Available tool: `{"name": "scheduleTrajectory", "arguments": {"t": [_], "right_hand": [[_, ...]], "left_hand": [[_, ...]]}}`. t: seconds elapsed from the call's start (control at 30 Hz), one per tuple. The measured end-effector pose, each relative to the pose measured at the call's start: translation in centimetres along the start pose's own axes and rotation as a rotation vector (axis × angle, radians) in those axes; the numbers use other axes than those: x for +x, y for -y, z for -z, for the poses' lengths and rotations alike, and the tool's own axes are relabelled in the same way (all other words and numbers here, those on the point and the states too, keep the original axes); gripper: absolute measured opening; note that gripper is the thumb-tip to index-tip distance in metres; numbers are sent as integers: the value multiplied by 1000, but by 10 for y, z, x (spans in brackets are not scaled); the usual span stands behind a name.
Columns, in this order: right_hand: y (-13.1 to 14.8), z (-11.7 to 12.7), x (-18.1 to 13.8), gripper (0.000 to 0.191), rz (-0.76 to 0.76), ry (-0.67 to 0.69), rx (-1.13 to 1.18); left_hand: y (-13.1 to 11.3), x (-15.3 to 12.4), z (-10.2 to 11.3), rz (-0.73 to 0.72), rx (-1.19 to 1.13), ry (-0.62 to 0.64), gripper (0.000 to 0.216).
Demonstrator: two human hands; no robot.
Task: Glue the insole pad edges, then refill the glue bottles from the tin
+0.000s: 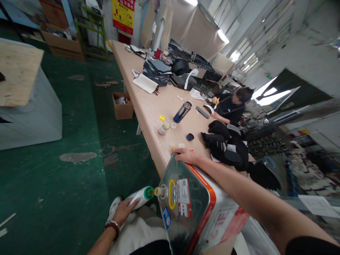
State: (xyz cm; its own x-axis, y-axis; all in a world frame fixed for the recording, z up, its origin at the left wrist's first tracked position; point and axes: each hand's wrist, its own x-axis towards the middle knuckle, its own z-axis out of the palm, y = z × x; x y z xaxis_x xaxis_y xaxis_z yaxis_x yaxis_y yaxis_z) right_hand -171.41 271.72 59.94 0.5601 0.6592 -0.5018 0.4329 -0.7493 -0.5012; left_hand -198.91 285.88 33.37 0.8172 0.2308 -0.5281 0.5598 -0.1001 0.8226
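My left hand (126, 211) is wrapped round a white squeeze bottle (140, 197) with a green neck, tilted towards the can. A large rectangular metal can (195, 198) lies tipped on its side at the table edge, with orange and white sides. My right hand (186, 156) grips its upper edge. From the top face, a short pale spout (160, 191) points at the bottle mouth, and amber liquid shows between the two. Beside the spout is a yellow handle (172, 194).
The long table (155, 106) carries a steel flask (182, 112), a small jar (164, 129), a dark cap (190, 137), black padded pieces (225, 145) and stacked dark sheets (156, 72). A co-worker (233, 106) works across it. A cardboard box (123, 110) stands on the floor.
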Motion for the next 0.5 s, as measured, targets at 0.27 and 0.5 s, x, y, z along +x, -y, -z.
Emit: {"name": "scheduleTrajectory", "arguments": {"t": [0.27, 0.5], "right_hand": [[-1, -1, 0, 35, -15, -5, 1], [1, -2, -1, 33, -14, -8, 17]], "left_hand": [[-10, -5, 1, 6, -13, 15, 58], [-5, -2, 0, -20, -1, -7, 59]]}}
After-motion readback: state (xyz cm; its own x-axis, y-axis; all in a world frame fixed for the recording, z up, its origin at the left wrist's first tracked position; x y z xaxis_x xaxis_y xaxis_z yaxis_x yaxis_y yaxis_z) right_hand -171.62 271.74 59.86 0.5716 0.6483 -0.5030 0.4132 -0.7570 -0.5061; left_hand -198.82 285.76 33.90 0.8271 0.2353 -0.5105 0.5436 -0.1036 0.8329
